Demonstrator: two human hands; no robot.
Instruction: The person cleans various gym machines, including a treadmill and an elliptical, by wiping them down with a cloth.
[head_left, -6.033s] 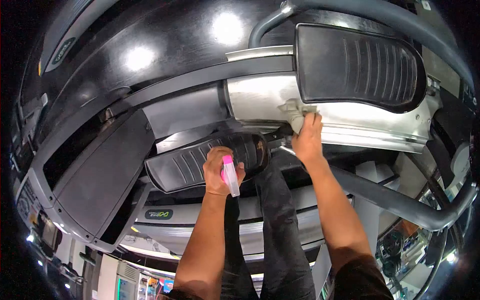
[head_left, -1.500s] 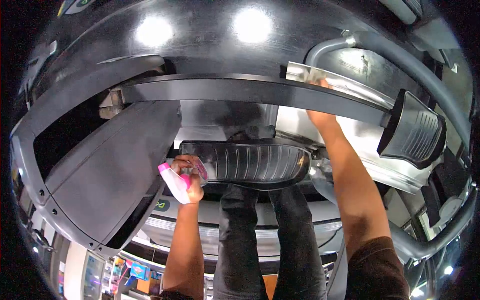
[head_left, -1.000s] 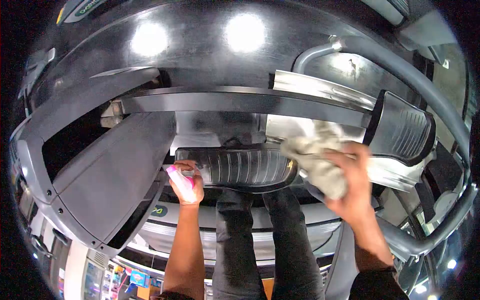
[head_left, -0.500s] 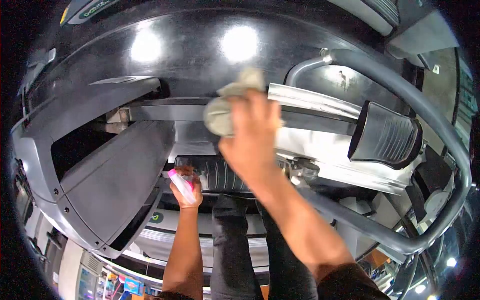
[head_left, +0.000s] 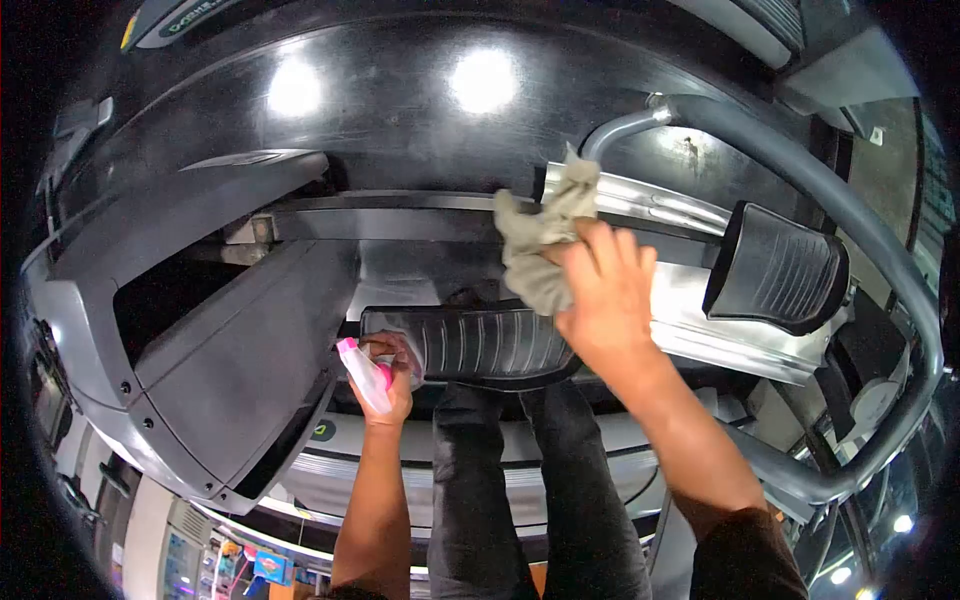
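My right hand grips a crumpled grey-beige cloth, whose loose folds hang over the machine's dark rail and the end of its silvery metal track. Lower down on the left, my left hand is wrapped round a spray bottle with a pink nozzle and a pale, translucent upper part. That hand is at the left end of the near black ribbed foot pedal. Part of the bottle's body is hidden behind the fingers.
A second ribbed foot pedal sits at the right end of the track. A thick grey tubular handle curves round the right side. The machine's grey housing fills the left. Behind lies a dark glossy surface. My legs stand close in front.
My right hand has moved right and a little nearer with the cloth, which now hangs more spread out. More of the near pedal shows. My left hand holds the bottle nearly in place.
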